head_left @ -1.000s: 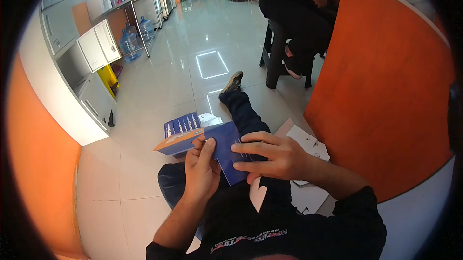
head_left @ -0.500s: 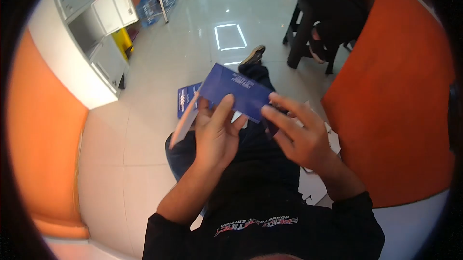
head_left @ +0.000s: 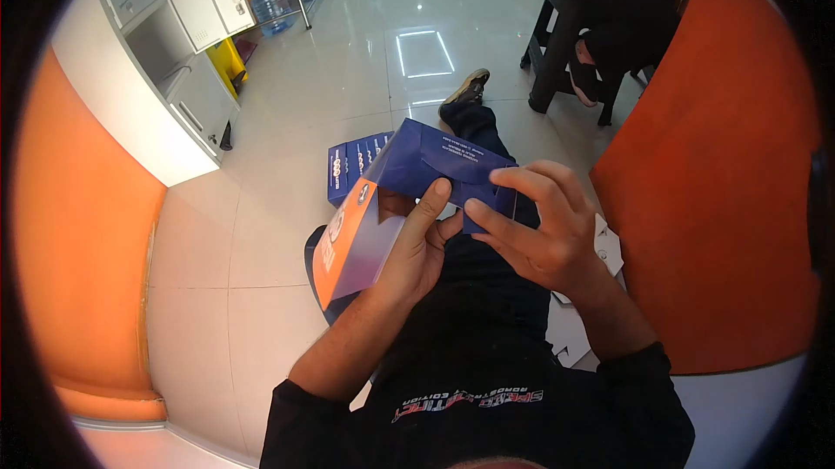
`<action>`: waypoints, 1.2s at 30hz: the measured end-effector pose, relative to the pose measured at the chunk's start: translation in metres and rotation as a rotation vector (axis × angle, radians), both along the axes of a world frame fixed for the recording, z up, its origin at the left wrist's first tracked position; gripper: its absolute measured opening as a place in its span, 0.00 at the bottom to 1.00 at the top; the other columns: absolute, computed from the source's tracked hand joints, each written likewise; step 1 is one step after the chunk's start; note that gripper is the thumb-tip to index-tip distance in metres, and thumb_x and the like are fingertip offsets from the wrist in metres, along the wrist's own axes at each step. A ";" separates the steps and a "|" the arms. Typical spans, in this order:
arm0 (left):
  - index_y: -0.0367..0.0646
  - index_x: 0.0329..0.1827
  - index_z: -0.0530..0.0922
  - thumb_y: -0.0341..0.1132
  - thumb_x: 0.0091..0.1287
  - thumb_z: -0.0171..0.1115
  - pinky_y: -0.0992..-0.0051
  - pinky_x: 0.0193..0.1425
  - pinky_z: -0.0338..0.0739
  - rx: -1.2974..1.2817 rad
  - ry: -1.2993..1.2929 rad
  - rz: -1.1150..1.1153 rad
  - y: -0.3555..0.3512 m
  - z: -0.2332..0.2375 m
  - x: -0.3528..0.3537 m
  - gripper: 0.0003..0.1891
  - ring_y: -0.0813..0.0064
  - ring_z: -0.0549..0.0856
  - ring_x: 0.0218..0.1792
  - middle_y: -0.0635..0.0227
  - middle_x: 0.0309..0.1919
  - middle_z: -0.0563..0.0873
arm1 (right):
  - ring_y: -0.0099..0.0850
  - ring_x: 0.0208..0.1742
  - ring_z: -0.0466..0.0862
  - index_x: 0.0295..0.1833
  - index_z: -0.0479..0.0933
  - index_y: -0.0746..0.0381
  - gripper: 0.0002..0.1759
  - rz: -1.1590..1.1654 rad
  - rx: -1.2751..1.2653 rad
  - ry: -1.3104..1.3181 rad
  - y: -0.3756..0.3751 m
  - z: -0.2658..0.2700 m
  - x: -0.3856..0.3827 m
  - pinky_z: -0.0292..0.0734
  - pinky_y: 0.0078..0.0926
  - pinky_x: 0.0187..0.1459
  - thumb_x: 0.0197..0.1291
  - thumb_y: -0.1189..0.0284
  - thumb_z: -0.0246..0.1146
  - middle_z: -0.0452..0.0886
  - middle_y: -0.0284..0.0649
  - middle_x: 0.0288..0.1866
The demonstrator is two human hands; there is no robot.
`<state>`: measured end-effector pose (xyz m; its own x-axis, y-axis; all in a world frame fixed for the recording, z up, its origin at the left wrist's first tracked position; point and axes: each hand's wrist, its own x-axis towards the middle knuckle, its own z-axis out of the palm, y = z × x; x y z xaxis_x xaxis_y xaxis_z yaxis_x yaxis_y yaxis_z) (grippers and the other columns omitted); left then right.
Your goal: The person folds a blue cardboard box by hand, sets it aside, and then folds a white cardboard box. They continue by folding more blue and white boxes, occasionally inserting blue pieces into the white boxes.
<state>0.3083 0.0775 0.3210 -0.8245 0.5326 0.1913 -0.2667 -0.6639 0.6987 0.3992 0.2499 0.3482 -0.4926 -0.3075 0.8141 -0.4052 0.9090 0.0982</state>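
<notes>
Your left hand [head_left: 417, 247] grips the blue and orange box [head_left: 409, 191] from below, thumb up against its flap. Your right hand [head_left: 539, 230] pinches its far end. The box sits above your lap, hands close together.

Pretty tight on the right: orange panel [head_left: 722, 165] walls off 3 o'clock of the carton [head_left: 435, 169], with white sheets [head_left: 611, 250] at its foot. Leg [head_left: 478, 126] runs out at 12, and a blue box [head_left: 352, 160] sits just beside at 11. The floor [head_left: 243, 234] from 8 to 10 is wide open, and the cabinet [head_left: 139, 113] is well off.
</notes>
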 end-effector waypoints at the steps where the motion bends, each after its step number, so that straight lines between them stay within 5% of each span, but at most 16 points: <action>1: 0.40 0.71 0.68 0.27 0.79 0.62 0.70 0.54 0.94 0.001 0.002 -0.006 0.001 -0.002 0.000 0.21 0.67 0.90 0.57 0.57 0.60 0.84 | 0.40 0.57 0.83 0.56 0.91 0.50 0.25 -0.006 0.001 0.002 -0.001 -0.002 -0.003 0.86 0.32 0.49 0.48 0.67 0.83 0.83 0.40 0.61; 9: 0.38 0.73 0.70 0.27 0.77 0.66 0.66 0.63 0.89 0.022 -0.041 0.052 0.013 -0.010 0.011 0.24 0.65 0.88 0.60 0.56 0.62 0.84 | 0.50 0.66 0.81 0.62 0.89 0.56 0.30 0.096 -0.305 -0.038 -0.002 -0.021 -0.018 0.78 0.41 0.66 0.50 0.74 0.81 0.80 0.51 0.73; 13: 0.40 0.74 0.70 0.27 0.77 0.67 0.63 0.69 0.84 -0.020 0.022 0.061 0.010 -0.027 0.007 0.25 0.64 0.84 0.65 0.56 0.64 0.82 | 0.48 0.64 0.82 0.68 0.85 0.60 0.36 0.090 -0.526 -0.198 -0.006 -0.025 -0.016 0.77 0.39 0.64 0.48 0.76 0.82 0.80 0.51 0.72; 15: 0.41 0.74 0.70 0.25 0.77 0.66 0.63 0.72 0.80 -0.379 0.194 0.157 0.008 -0.041 0.007 0.25 0.65 0.81 0.69 0.58 0.66 0.81 | 0.46 0.62 0.82 0.73 0.79 0.64 0.43 0.074 -0.598 -0.194 -0.003 -0.045 -0.019 0.79 0.39 0.59 0.48 0.77 0.81 0.80 0.51 0.69; 19: 0.42 0.75 0.70 0.23 0.77 0.64 0.63 0.75 0.75 -0.361 0.190 0.047 0.006 -0.058 0.008 0.25 0.67 0.78 0.72 0.60 0.67 0.80 | 0.45 0.59 0.82 0.75 0.77 0.64 0.45 0.072 -0.534 -0.178 -0.006 -0.063 -0.018 0.80 0.38 0.54 0.47 0.77 0.82 0.80 0.49 0.66; 22: 0.42 0.74 0.71 0.23 0.77 0.62 0.63 0.73 0.78 -0.429 0.331 0.123 0.005 -0.055 0.004 0.24 0.69 0.81 0.67 0.62 0.67 0.81 | 0.46 0.61 0.83 0.75 0.76 0.64 0.45 0.062 -0.503 -0.161 -0.011 -0.066 -0.018 0.83 0.37 0.52 0.49 0.75 0.82 0.80 0.51 0.67; 24: 0.42 0.74 0.72 0.24 0.78 0.62 0.67 0.67 0.84 -0.111 0.059 0.020 0.002 -0.041 -0.001 0.22 0.70 0.85 0.63 0.63 0.67 0.81 | 0.47 0.62 0.84 0.73 0.79 0.64 0.41 0.163 -0.584 -0.155 -0.017 -0.064 -0.018 0.86 0.36 0.52 0.51 0.74 0.83 0.79 0.53 0.67; 29: 0.42 0.72 0.74 0.31 0.81 0.61 0.70 0.57 0.91 -0.207 0.103 0.078 -0.007 -0.031 -0.005 0.18 0.68 0.88 0.61 0.60 0.63 0.86 | 0.48 0.62 0.85 0.72 0.79 0.65 0.39 0.142 -0.526 -0.140 -0.012 -0.074 -0.021 0.88 0.35 0.52 0.53 0.72 0.82 0.80 0.57 0.68; 31: 0.41 0.67 0.79 0.37 0.84 0.59 0.67 0.56 0.92 0.015 -0.011 -0.055 -0.012 -0.033 -0.017 0.15 0.66 0.91 0.57 0.59 0.59 0.89 | 0.49 0.61 0.86 0.71 0.80 0.66 0.38 0.152 -0.487 -0.116 -0.013 -0.072 -0.024 0.88 0.35 0.51 0.53 0.71 0.82 0.80 0.58 0.69; 36: 0.39 0.56 0.85 0.41 0.85 0.58 0.70 0.53 0.93 -0.148 0.044 0.145 -0.008 -0.049 -0.011 0.15 0.70 0.93 0.49 0.60 0.49 0.92 | 0.49 0.55 0.87 0.65 0.85 0.64 0.30 0.151 -0.519 -0.039 -0.021 -0.072 -0.028 0.87 0.34 0.50 0.54 0.69 0.79 0.79 0.60 0.71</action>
<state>0.2975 0.0700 0.2722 -0.8870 0.4342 0.1569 -0.1435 -0.5823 0.8002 0.3716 0.2289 0.2764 -0.5065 0.0603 0.8601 -0.5296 0.7655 -0.3656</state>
